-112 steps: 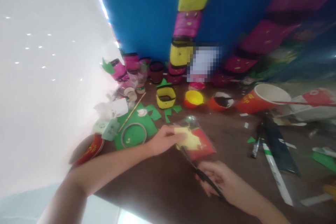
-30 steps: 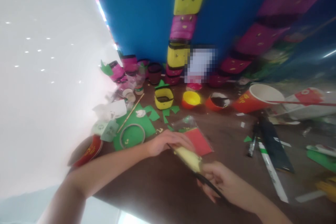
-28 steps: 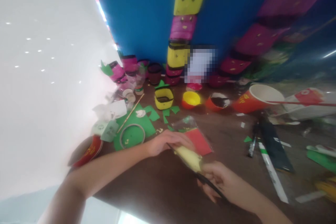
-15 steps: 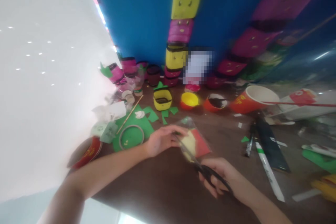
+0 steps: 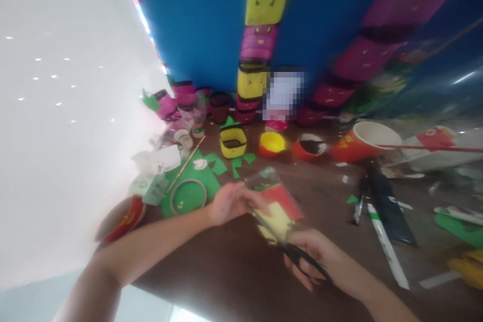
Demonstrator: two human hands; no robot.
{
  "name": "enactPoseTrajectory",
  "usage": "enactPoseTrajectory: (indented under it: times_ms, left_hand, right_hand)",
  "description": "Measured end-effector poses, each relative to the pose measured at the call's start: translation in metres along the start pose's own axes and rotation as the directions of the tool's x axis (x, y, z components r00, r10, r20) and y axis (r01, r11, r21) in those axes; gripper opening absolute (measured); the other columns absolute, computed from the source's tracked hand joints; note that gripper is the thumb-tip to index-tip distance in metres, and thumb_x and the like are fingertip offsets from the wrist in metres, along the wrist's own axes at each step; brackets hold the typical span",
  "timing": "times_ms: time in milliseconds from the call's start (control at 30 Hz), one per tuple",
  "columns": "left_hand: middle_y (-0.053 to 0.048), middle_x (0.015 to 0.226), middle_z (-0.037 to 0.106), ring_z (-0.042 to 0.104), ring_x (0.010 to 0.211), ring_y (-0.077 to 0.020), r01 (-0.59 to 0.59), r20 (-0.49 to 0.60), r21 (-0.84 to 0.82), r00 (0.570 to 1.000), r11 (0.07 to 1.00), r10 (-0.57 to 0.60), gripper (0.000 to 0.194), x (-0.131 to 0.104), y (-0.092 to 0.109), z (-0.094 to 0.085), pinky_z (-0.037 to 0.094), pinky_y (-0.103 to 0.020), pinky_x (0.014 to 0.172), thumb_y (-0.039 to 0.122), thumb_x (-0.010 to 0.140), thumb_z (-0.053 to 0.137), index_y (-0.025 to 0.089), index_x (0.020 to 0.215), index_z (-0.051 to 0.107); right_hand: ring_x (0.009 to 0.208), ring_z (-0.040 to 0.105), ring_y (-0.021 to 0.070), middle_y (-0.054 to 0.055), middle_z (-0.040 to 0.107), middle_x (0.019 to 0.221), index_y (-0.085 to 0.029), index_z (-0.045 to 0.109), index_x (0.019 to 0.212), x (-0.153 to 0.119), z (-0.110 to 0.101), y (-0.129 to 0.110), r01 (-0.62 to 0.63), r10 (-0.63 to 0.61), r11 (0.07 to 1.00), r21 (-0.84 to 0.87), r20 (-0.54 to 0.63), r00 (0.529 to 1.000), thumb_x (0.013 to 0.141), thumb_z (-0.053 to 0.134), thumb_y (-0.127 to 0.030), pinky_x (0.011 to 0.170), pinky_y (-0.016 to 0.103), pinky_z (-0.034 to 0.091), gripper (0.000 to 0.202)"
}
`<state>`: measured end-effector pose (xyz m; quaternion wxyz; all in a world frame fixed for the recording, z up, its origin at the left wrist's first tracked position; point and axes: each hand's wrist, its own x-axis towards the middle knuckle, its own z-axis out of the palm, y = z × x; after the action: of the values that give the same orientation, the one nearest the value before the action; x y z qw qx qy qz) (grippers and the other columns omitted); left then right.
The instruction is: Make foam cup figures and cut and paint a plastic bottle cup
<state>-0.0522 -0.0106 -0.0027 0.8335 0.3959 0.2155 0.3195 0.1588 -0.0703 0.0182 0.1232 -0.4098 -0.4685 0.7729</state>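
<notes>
My right hand (image 5: 313, 256) is wrapped round the dark handles of a pair of scissors (image 5: 269, 226), whose blades point up and left. A pale yellow paper piece (image 5: 281, 216) lies along the blades. My left hand (image 5: 236, 204) pinches its left side near the blade tips; the fingertips are partly hidden and blurred. Behind the yellow paper, a clear plastic packet (image 5: 269, 175) with red paper (image 5: 283, 198) in it rests on the dark brown table (image 5: 211, 271).
Green paper (image 5: 190, 171) with a tape ring (image 5: 172, 196) lies left. A yellow cup (image 5: 233, 143), a red-yellow cup (image 5: 272, 145) and a large red cup (image 5: 362, 143) stand behind. A white marker (image 5: 388, 249) lies right, by a black strip (image 5: 392, 211).
The yellow paper has shifted down and right and shows more of its face below the red paper. The hands have moved only slightly, still holding paper and scissors.
</notes>
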Motion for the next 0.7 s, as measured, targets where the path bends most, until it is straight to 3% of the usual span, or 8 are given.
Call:
enactPoseTrajectory:
  times_ms: [700]
  left_hand:
    - [-0.015, 0.068, 0.063, 0.056, 0.068, -0.0225, 0.022, 0.045, 0.036, 0.999, 0.999, -0.024, 0.063, -0.0003, -0.0027, -0.0014, 0.038, -0.035, 0.073, 0.058, 0.074, 0.034, 0.007, 0.064, 0.069]
  right_hand:
    - [0.039, 0.041, 0.0064, -0.003, 0.051, 0.044, -0.015, 0.054, 0.071, 0.0012, 0.0018, 0.0001, -0.012, 0.012, 1.000, -0.015, 0.018, 1.000, 0.060, 0.063, -0.068, 0.041, 0.021, 0.023, 0.055]
